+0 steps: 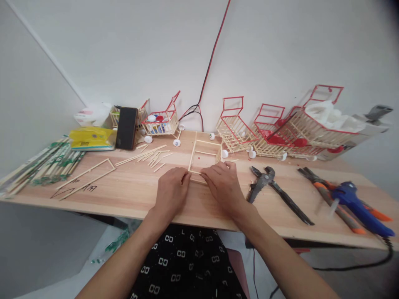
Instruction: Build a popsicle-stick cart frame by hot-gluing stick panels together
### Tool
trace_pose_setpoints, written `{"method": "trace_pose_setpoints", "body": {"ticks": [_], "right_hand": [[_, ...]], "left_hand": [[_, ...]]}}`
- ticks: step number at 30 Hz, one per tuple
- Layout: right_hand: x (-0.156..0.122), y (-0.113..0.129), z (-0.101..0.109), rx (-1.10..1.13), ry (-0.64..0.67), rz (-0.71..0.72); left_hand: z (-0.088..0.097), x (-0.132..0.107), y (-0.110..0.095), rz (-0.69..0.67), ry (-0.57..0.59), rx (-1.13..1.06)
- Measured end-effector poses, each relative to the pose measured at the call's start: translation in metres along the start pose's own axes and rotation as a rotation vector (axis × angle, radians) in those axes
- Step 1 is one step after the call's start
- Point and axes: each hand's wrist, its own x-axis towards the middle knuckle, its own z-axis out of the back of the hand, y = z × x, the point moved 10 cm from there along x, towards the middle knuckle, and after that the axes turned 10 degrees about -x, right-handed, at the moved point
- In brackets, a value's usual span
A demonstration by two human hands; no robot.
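Observation:
A small box-like frame of thin wooden sticks (208,143) stands on the table in front of me. My left hand (173,187) pinches its near left corner between thumb and fingers. At the near edge, my right hand (225,185) has its fingers closed on the frame's stick, close to the left hand. The fingers partly hide the near side of the frame. Left of my hands lie several short cut sticks (152,157). Farther left, a flat U-shaped stick frame (110,164) rests on the wood.
Several miniature stick carts with red handles (237,128) line the wall. To the right lie black pliers (264,180), orange-handled pliers (330,203) and a blue glue gun (358,203). Packed sticks (52,166), a yellow packet (92,138) and a phone (126,128) are at left.

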Motion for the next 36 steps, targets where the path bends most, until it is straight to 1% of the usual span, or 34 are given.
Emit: {"method": "trace_pose_setpoints", "body": {"ticks": [6,19,26,36], "right_hand": [[0.0005,-0.0007,0.0022,-0.004,-0.024,0.000],[-0.0010,-0.0036,0.0025,0.022,-0.012,-0.026],[-0.0006,-0.0045,-0.0001,0.059,0.017,-0.052],[-0.0019,-0.0033,0.0013,0.087,-0.013,-0.040]], "left_hand": [[-0.0012,-0.0006,0.0018,0.006,0.003,-0.011],[0.0005,-0.0002,0.0009,0.007,0.007,-0.065],[-0.0005,0.0006,-0.0009,-0.002,0.017,-0.038],[-0.0014,-0.0004,-0.0017,-0.023,0.021,-0.034]]}}
